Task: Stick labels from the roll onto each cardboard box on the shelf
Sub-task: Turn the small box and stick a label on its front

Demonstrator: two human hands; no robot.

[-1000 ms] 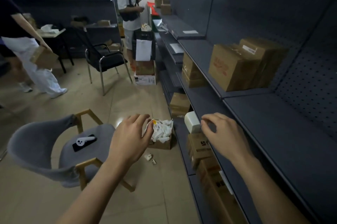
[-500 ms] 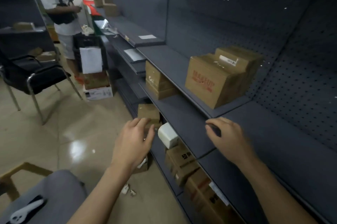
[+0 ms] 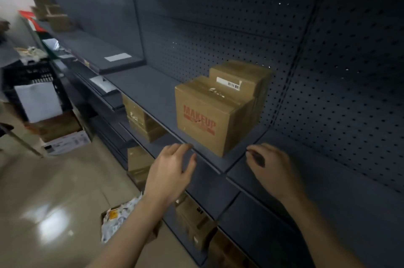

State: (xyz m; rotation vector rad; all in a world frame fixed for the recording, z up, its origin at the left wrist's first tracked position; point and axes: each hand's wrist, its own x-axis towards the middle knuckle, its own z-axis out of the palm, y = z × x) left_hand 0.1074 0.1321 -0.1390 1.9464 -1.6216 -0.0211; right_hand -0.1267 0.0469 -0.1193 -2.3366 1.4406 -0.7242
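A cardboard box printed MAKEUP (image 3: 205,123) stands on the dark grey shelf (image 3: 153,90), with a taller box (image 3: 240,73) carrying a barcode label right behind it. More boxes sit one level down (image 3: 140,119) and lower still (image 3: 194,222). My left hand (image 3: 170,171) hovers just below and left of the MAKEUP box, fingers relaxed and holding nothing. My right hand (image 3: 271,167) hangs over the shelf edge to the box's right, fingers loosely curled, no label visible in them. The label roll is out of sight.
On the floor below my left arm lies an open carton of crumpled backing paper (image 3: 118,219). A black crate with a white sheet (image 3: 37,101) and floor boxes (image 3: 65,139) stand at the left. Perforated back panels (image 3: 328,71) close the shelving behind.
The view has swung right and up towards the shelf. Both hands have risen to the MAKEUP box's level. The white label roll, seen between the hands before, is no longer visible.
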